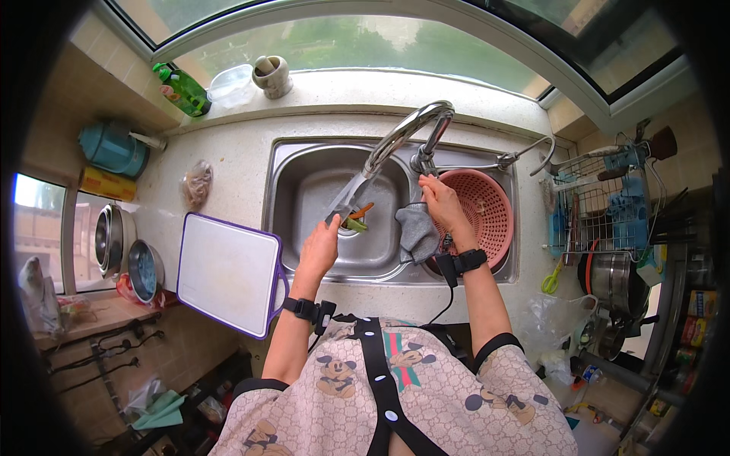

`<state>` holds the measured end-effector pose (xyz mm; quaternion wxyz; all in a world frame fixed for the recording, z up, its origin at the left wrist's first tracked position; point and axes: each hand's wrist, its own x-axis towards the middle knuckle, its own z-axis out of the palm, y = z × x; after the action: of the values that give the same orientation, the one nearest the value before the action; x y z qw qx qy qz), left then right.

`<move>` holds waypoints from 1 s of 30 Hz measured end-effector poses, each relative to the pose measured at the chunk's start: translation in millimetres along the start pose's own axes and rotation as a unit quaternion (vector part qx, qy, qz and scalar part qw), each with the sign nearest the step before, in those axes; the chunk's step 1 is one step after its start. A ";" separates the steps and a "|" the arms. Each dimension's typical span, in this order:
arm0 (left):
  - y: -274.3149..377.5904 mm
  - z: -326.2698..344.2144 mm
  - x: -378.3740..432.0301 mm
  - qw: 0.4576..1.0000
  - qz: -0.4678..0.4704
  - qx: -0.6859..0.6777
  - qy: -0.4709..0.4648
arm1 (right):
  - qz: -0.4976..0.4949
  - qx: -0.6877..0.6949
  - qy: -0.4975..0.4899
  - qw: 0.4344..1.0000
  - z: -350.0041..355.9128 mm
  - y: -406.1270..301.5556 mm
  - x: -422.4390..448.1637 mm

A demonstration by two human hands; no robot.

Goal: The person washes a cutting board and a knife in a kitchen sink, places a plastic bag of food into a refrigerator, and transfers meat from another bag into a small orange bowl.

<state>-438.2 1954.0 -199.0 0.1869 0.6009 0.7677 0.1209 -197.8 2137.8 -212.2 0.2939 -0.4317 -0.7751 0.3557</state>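
Water runs from the chrome faucet (410, 128) into the left basin of the steel sink (308, 176). My left hand (319, 248) is under the stream, its fingers closed around a small grey flat object (336, 213) that is mostly hidden by water and fingers. Just right of it, an orange peel-like strip (362, 211) and green vegetable scraps (355, 224) lie at the drain. My right hand (443, 208) reaches to the base of the faucet; its fingertips hide the contact there. Below it, a grey cloth (419, 231) hangs over the divider, beside a pink plastic colander (485, 211) in the right basin.
A white cutting board with purple edge (228, 273) lies left of the sink, a tied plastic bag (198, 185) behind it. Metal bowls (145, 271) stand farther left. A wire dish rack (604, 199) and green-handled scissors (550, 282) are at right. A stone mortar (276, 82) stands on the sill.
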 end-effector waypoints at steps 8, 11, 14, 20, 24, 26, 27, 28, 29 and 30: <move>28.3 -19.6 1.9 0.994 0.074 0.057 0.052 | 0.163 -0.007 -0.011 0.987 8.4 45.7 0.6; 17.6 -21.4 -9.0 0.997 0.021 0.048 0.049 | 0.173 0.214 -0.016 0.961 17.4 16.2 6.2; 7.9 -24.9 -14.8 0.996 -0.019 -0.026 0.080 | 0.172 0.172 -0.092 0.966 6.1 20.8 9.5; -34.2 -66.5 -49.5 0.980 -0.100 -0.030 0.168 | 0.207 0.202 -0.121 0.950 10.6 -5.2 -3.1; -77.2 -92.7 -97.2 0.969 -0.154 0.054 0.185 | 0.215 0.246 -0.188 0.926 34.6 -30.4 -11.5; -104.3 -90.7 -123.5 0.966 -0.169 0.074 0.181 | 0.207 0.243 -0.219 0.922 50.8 -41.5 -14.4; -119.3 -85.5 -136.3 0.960 -0.195 0.084 0.183 | 0.203 0.238 -0.229 0.922 60.0 -48.1 -16.4; -132.7 -80.7 -148.6 0.953 -0.221 0.094 0.183 | 0.201 0.241 -0.241 0.918 67.4 -55.6 -18.1; -146.8 -76.1 -158.2 0.954 -0.220 0.093 0.183 | 0.201 0.241 -0.239 0.919 73.5 -62.4 -20.5; -157.5 -76.0 -164.4 0.957 -0.207 0.103 0.174 | 0.187 0.225 -0.252 0.922 79.8 -70.8 -21.2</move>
<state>-575.1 1758.7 -171.8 0.0083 0.4147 0.9041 0.1028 -281.6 2068.9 -204.2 0.1065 -0.3874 -0.6282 0.6663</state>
